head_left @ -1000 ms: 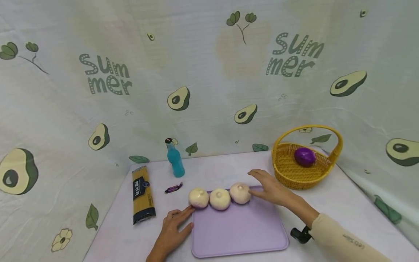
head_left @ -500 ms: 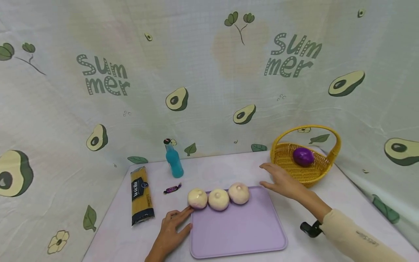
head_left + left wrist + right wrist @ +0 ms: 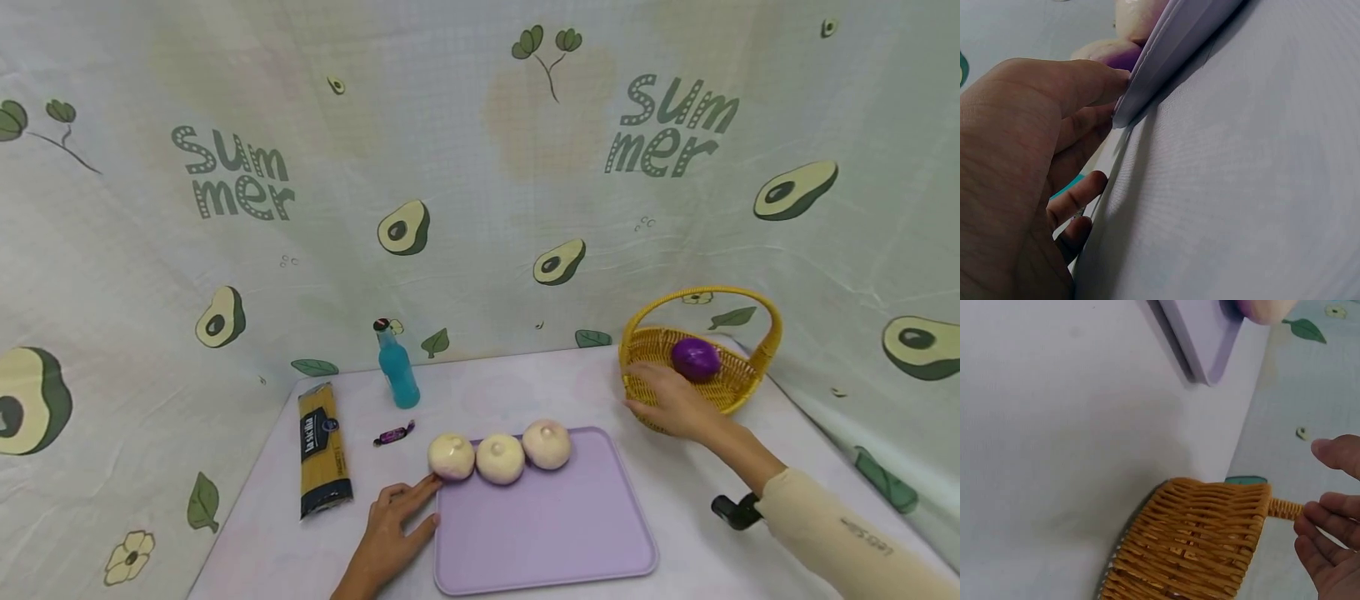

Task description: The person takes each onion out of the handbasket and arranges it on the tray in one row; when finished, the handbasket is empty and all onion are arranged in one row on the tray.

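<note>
Three round cream turnips with purple undersides, the left one [image 3: 452,457], the middle one [image 3: 500,458] and the right one [image 3: 546,444], sit side by side along the far edge of a lilac tray [image 3: 540,533]. My left hand [image 3: 390,533] lies at the tray's left side, fingertips touching its rim by the far corner. My right hand [image 3: 671,402], fingers spread and nothing held, is over the near left side of a yellow wicker basket [image 3: 771,333], partly covering it. A shiny purple rounded object [image 3: 695,358] lies in the basket, just beyond my fingers.
At the left lies a pack of spaghetti [image 3: 322,450]. A blue bottle [image 3: 398,367] stands at the back, with a purple-wrapped candy [image 3: 394,433] in front of it. A patterned cloth [image 3: 480,167] hangs behind the table.
My right hand has moved right, away from the right turnip and over to the basket, with nothing in it. The left hand has stayed at the tray's edge.
</note>
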The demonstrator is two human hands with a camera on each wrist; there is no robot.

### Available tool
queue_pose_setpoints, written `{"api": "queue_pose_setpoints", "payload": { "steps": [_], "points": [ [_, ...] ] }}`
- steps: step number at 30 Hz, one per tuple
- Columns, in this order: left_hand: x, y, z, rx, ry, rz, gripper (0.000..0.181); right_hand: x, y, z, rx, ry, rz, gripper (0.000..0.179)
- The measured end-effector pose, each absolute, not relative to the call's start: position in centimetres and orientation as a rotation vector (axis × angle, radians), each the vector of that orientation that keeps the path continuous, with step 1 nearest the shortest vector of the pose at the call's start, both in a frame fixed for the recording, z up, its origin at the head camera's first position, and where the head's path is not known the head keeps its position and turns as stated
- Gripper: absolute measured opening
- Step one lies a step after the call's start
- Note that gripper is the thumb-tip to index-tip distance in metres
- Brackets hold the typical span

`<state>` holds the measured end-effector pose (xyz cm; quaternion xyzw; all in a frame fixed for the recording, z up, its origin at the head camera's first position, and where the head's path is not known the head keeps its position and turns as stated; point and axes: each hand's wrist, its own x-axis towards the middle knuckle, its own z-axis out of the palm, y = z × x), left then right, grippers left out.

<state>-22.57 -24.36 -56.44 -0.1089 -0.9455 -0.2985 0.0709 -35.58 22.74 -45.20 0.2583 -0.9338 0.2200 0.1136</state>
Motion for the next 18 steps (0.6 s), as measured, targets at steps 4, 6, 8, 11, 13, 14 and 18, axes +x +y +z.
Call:
{"api": "queue_pose_setpoints", "payload": {
  "steps": [4, 6, 8, 11, 13, 14, 18],
  "points": [
    [-22.6, -24.3, -56.7, -0.347, -2.822, -0.882, 0.046, -36.0, 23.7, -45.4, 0.689, -2.786, 0.628, 0.053],
    [-22.5, -24.4, -56.8, -0.355, -2.813, -0.882, 0.046, -36.3, 24.1, -45.5, 0.644, -2.823, 0.621, 0.056],
    [-22.5, -24.4, -56.8, -0.358, -2.808, -0.883, 0.046, -36.6, 24.5, -45.6, 0.618, -2.854, 0.607, 0.059],
    [-22.5, -24.5, -56.8, -0.358, -2.811, -0.88, 0.046, -37.2, 25.0, -45.6, 0.59, -2.881, 0.597, 0.062],
    [-22.5, -24.5, -56.8, -0.355, -2.819, -0.878, 0.046, -37.5, 25.3, -45.6, 0.575, -2.888, 0.591, 0.062],
    [-22.5, -24.5, -56.8, -0.354, -2.823, -0.878, 0.046, -37.7, 25.5, -45.5, 0.567, -2.89, 0.597, 0.062],
    [-22.5, -24.4, -56.7, -0.352, -2.825, -0.888, 0.047, -38.3, 26.3, -45.5, 0.529, -2.904, 0.588, 0.063]
  ]
}}
